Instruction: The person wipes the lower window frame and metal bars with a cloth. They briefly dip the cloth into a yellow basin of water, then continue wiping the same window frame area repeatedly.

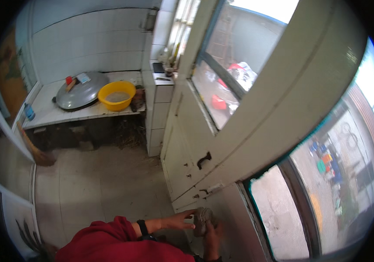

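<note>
A folded grey-brown cloth (203, 218) is in my right hand (212, 236), with the thumb pressed over its front. It is held close to the lower panel of the cream door (224, 199); whether it touches the panel I cannot tell. My left hand (181, 221) reaches in from the left with thumb and fingers apart, at the cloth's left edge. Above the cloth, a dark latch (203, 191) and a curved dark handle (204, 160) are fixed to the cream doors.
A tiled stove counter (48, 116) carries a large metal wok lid (85, 93), a yellow basin (117, 106) and a blue bottle (29, 112). A broom (41, 157) leans below. A phone (158, 67) lies on the tiled ledge (163, 90). Glass panes (281, 209) are at my right.
</note>
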Demonstrator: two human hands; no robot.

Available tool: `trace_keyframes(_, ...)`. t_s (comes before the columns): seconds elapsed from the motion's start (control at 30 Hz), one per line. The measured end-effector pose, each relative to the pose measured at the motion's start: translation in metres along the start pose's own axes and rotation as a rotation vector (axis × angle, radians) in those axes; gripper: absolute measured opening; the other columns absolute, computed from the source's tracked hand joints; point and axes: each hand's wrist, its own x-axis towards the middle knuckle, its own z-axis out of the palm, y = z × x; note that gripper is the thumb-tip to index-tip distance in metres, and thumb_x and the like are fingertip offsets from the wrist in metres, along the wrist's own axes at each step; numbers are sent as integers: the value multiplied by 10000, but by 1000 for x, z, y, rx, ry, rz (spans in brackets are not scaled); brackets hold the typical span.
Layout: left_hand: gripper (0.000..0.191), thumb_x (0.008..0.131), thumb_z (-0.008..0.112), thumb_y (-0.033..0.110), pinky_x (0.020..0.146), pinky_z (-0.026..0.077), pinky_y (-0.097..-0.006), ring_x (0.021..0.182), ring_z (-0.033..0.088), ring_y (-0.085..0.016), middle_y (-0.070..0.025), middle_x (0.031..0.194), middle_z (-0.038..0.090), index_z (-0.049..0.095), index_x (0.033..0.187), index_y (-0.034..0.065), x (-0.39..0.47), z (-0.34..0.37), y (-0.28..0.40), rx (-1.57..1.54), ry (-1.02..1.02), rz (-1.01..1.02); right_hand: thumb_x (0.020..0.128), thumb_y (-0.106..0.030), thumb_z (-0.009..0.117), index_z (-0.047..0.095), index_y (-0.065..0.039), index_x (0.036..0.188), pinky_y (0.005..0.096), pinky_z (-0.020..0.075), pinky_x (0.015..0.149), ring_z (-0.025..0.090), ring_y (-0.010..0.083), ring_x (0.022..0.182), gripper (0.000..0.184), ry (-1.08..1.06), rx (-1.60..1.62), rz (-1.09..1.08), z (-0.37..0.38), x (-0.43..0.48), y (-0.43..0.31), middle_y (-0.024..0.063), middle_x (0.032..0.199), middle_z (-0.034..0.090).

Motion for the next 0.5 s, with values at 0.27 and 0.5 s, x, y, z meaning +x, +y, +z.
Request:
trace_keyframes(0.27, 862, 883, 799, 270, 1129, 378, -384, 1352, 452, -259, -119, 1489, 439, 321, 1565, 49, -49, -92, -20, -386, 399, -36, 1035, -233, 576, 533, 12, 1181, 326, 483, 880, 569, 168, 1010, 288, -531, 135, 80, 134, 67, 20, 88, 1151, 585)
trace_keyframes(0.5, 681, 894, 672, 97, 1049, 462, -383, 1227, 546, -222, -85, 1356, 537, 388, 1512, 67, -78, -217, -36, -717, 486, 115, 933, -148, 714, 556, -2, 1054, 297, 492, 805, 566, 119, 865, 246, -666, 74, 39, 269, 123, 2, 36, 969, 606)
